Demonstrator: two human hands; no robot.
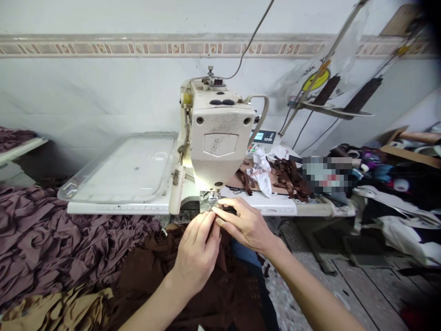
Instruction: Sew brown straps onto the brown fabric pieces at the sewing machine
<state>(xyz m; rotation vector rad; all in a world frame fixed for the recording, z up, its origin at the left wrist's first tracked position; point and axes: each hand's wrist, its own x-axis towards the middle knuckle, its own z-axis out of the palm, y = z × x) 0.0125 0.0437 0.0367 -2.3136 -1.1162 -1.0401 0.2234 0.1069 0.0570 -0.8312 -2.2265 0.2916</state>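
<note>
Ok so here's the setup: the left hand [196, 255] and the right hand [245, 225] were up close together right in front of the needle area of a beat-up cream sewing machine [217, 133], fingertips meeting. Both looked pressed together in a pinch on a small dark piece of fabric [215, 223], though honestly the fingers hid most of it, so I couldn't tell you exactly what it was. That bit sat just below and in front of the machine's presser foot [210, 200], near it, but I can't tell if they were touching. A big dark brown cloth [165, 271] lay under the hands, with a heap of mauve fabric [51, 239] off to the left and some tan fabric [58, 308] down in the corner. To the right of the machine, on the white sewing table [262, 207], sat a tangle of brown straps [287, 177] and a crumpled white scrap [260, 172], and a clear plastic tray [120, 168] lay on the table's left side. A small digital control panel [263, 137] was lit up behind the machine. Further right was a messy pile of mixed cloth [375, 184], partly pixelated out
</note>
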